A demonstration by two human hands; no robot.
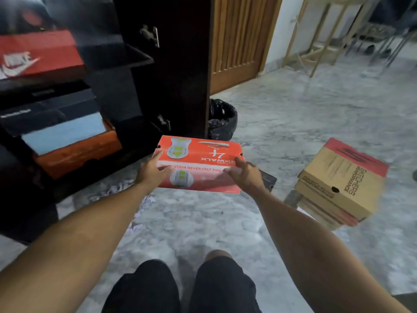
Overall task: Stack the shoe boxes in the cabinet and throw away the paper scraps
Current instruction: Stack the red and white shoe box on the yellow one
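I hold a red shoe box (200, 154) with white lettering in front of me, above the floor. My left hand (152, 169) grips its left end and my right hand (247, 177) grips its right end. To the left stands the dark open cabinet (135, 59). On its shelves are a red shoe box (38, 53) with a white logo, a black box (49, 109), and an orange box (76, 152) with a light blue lid. White paper scraps (117, 188) lie on the floor by the cabinet's foot.
A stack of brown and red shoe boxes (343, 177) sits on the marble floor at right. A black-lined bin (222, 120) stands behind the cabinet door (180, 64). A wooden door (239, 37) and a wooden frame (327, 30) are at the back.
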